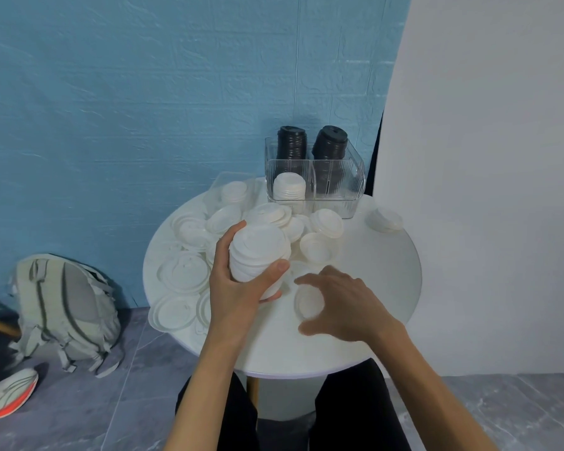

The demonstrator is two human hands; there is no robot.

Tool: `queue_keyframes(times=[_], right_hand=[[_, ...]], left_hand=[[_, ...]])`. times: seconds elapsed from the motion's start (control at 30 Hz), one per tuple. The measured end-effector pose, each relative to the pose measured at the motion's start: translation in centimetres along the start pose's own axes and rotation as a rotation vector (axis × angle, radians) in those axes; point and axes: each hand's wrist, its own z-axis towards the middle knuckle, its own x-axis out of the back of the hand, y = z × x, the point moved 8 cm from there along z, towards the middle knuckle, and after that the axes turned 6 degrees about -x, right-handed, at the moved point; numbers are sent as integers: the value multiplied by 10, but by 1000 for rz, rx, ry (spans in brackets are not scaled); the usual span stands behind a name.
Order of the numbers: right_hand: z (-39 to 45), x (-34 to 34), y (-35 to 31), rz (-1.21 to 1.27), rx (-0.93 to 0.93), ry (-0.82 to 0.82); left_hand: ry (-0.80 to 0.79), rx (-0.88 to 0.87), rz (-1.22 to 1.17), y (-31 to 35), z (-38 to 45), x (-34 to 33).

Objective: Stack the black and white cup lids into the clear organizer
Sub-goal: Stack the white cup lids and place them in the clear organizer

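My left hand [238, 288] grips a stack of white lids [258, 252] above the round white table [355, 336]. To its right, my right hand [339, 304] hovers with spread fingers over a single white lid [306, 301] lying on the table; it looks blurred. At the table's back stands the clear organizer [349, 187], with two stacks of black lids [292, 143] in its rear compartments and a short stack of white lids [288, 187] in the front left one. Several loose white lids [183, 271] lie scattered across the table's left half.
A lone white lid [385, 219] lies at the table's right back edge. A clear tray [232, 187] with lids sits left of the organizer. On the floor to the left are a grey backpack [66, 310] and a shoe [7, 395]. A white wall is on the right.
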Motion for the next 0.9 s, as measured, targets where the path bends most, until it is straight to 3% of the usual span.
queue_keyframes(times=[0.2,0.33,0.47,0.63,0.9], right_hand=[[-2,76,15,582,-3,474],[-13,105,-8,1086,190,617],[-9,100,-35,1306,344,573],[1,78,-51,1369,458,447],[13,51,-50,1374,410,301]], left_hand=[[-6,9,-34,1,1,-1],[-33,37,-78,4,-2,-12],[-101,82,-74,7,-5,-23],[-121,137,-121,7,-7,-28],[-104,146,-120,8,-6,-26]])
